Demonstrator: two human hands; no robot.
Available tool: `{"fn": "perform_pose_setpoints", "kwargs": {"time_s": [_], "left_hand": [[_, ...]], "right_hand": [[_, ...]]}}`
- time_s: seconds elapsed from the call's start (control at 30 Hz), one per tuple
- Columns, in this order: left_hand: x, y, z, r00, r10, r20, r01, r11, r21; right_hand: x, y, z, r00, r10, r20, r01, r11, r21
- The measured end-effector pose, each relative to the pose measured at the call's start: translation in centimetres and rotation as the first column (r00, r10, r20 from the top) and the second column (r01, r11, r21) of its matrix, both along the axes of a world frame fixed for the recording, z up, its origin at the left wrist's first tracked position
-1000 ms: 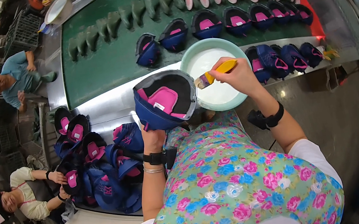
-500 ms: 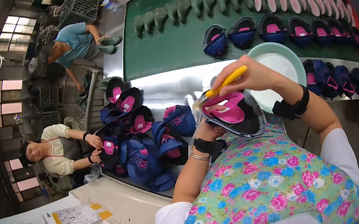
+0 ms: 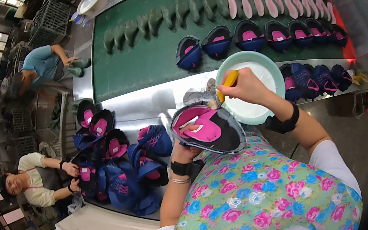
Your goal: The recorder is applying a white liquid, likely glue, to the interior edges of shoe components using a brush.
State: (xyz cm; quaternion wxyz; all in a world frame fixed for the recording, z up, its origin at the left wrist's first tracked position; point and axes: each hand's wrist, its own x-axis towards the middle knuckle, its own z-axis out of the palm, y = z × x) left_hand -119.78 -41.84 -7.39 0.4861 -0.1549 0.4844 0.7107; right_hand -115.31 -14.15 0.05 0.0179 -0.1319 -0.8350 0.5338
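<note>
My left hand (image 3: pixel 184 149) is closed around a shoe upper (image 3: pixel 228 134), dark with a bright pink lining, its open underside turned up. The left thumb lies inside on the pink lining. My right hand (image 3: pixel 245 85) grips a brush (image 3: pixel 230 82) by its yellow handle. The brush's pale bristles are at the upper's far rim; whether they touch it I cannot tell. Just beyond my right hand stands a pale green basin (image 3: pixel 274 69) with white liquid in it.
A green conveyor belt (image 3: pixel 138 67) carries dark green shoe lasts (image 3: pixel 155 20), pink insoles (image 3: pixel 246 5) and rows of blue uppers (image 3: pixel 217 42). More uppers (image 3: pixel 123 187) are heaped at the left. Two people work on the left; one's hands (image 3: pixel 72 177) hold an upper.
The brush has moved from the near-left side of the upper to its far-right rim, by the basin. The upper is tilted flatter, and my view has shifted to the right.
</note>
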Motion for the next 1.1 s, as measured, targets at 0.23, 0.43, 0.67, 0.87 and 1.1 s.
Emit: {"fn": "perform_pose_setpoints", "kwargs": {"time_s": [0.23,0.43,0.67,0.87,1.1], "left_hand": [[-4.7,-1.8,-3.9,0.985,0.150,0.090,-0.173,0.915,0.364],[-14.1,-3.3,-11.5,0.884,0.367,-0.289,-0.286,0.914,0.286],[-23.7,5.1,-20.9,0.785,0.539,-0.306,-0.477,0.841,0.257],[-26.5,12.0,-26.8,0.775,0.621,0.120,-0.632,0.768,0.103],[-21.3,0.7,-18.6,0.981,0.182,-0.061,-0.178,0.982,0.069]], "right_hand": [[-1.6,3.7,-2.7,0.900,-0.420,0.120,0.436,0.858,-0.272],[1.3,4.6,-5.8,0.797,-0.597,0.093,0.567,0.686,-0.456],[4.8,1.4,-6.5,0.712,-0.673,0.201,0.686,0.605,-0.405],[5.2,-0.2,-5.7,0.695,-0.661,0.284,0.719,0.633,-0.286],[-1.2,-1.7,-6.5,0.897,-0.422,0.133,0.440,0.880,-0.177]]}}
